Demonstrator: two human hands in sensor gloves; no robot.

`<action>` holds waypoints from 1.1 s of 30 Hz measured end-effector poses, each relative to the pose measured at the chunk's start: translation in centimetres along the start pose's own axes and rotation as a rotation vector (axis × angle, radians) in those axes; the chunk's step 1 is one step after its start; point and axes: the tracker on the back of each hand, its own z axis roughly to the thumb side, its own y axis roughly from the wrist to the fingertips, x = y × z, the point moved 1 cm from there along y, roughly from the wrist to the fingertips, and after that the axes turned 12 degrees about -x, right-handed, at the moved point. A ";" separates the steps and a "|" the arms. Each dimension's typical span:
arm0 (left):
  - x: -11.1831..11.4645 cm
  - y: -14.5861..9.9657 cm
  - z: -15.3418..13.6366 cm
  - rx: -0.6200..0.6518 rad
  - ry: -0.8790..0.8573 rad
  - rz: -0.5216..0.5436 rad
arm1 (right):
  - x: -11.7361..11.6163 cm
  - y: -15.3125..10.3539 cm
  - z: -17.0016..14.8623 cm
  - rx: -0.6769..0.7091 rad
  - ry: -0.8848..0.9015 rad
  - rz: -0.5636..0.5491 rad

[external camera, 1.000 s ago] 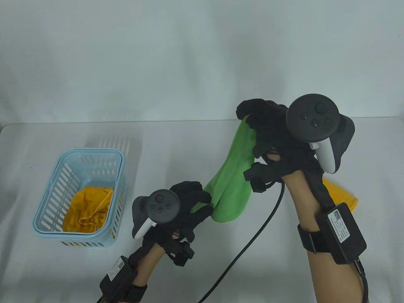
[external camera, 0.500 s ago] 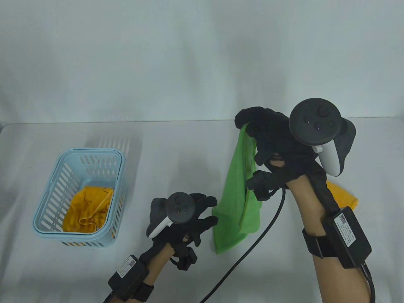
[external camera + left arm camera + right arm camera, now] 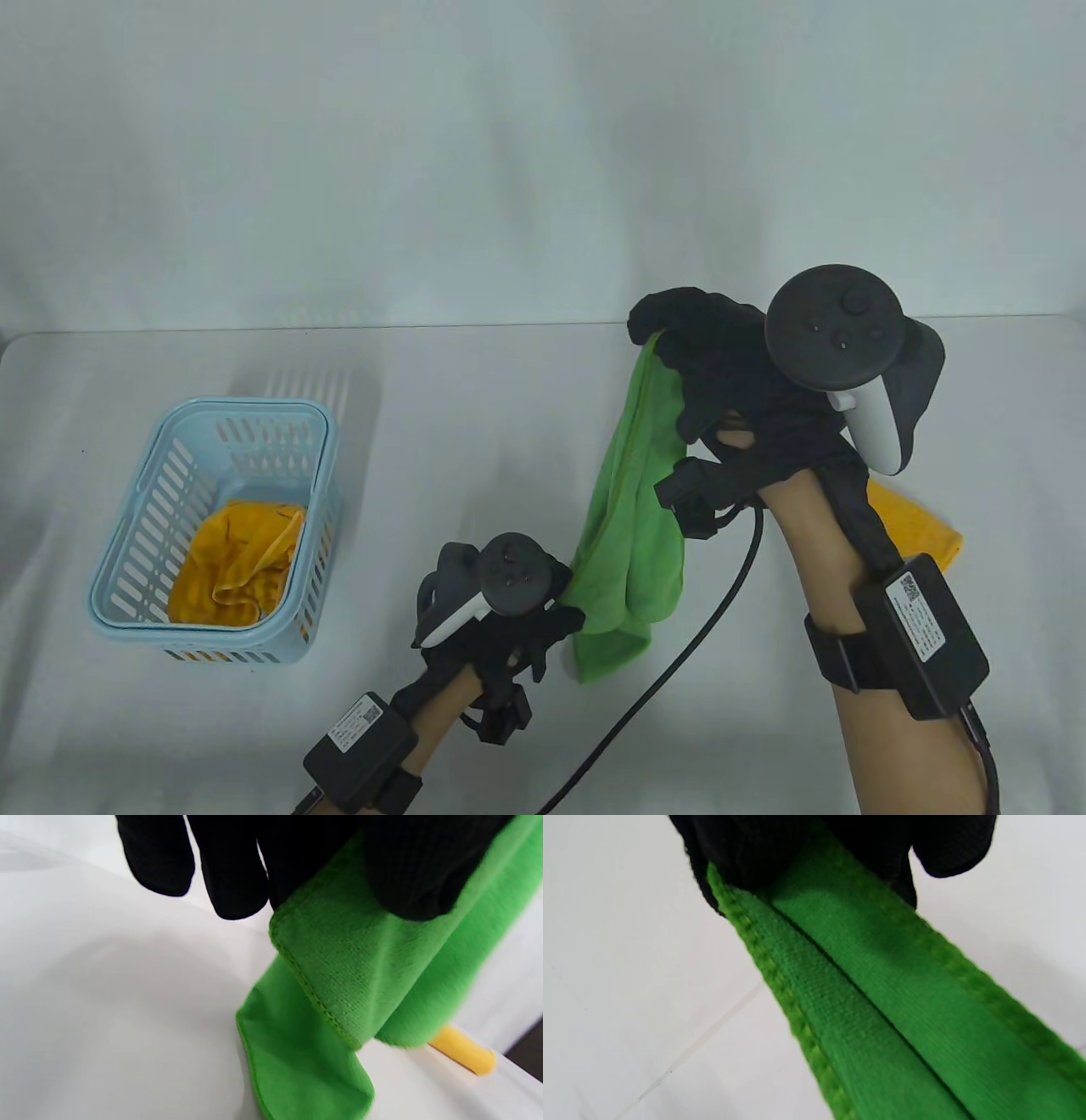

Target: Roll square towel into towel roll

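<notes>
A green towel [image 3: 632,518] hangs in the air over the table's right half, its lowest corner touching the tabletop. My right hand [image 3: 679,327] pinches its top corner, held high. My left hand [image 3: 556,598] grips a lower corner near the table. In the left wrist view my fingers [image 3: 407,870] pinch the green towel [image 3: 352,984] at a hemmed corner. In the right wrist view the green towel [image 3: 882,1005] runs taut and folded down from my fingers [image 3: 797,844].
A light blue slotted basket [image 3: 127,543] at the left holds a crumpled yellow towel [image 3: 237,560]. Another yellow towel [image 3: 916,526] lies on the table behind my right forearm, also seen as a yellow towel [image 3: 462,1050] edge. A black cable [image 3: 679,662] trails across the front.
My left hand has moved right and toward the front edge, drawing the towel's lower corner with it. The towel now hangs more vertically. My right hand has barely moved.
</notes>
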 end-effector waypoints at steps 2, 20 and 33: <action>-1.2 0.1 -0.6 -0.030 -0.028 0.030 | 0.4 0.1 -0.4 -0.011 0.009 -0.009; -17.7 -2.0 -7.9 -0.286 -0.098 0.342 | 4.6 1.0 -8.5 -0.165 0.037 -0.085; -24.2 -6.8 -7.8 -0.131 -0.326 0.408 | 6.6 -1.7 -12.8 -0.188 0.044 -0.052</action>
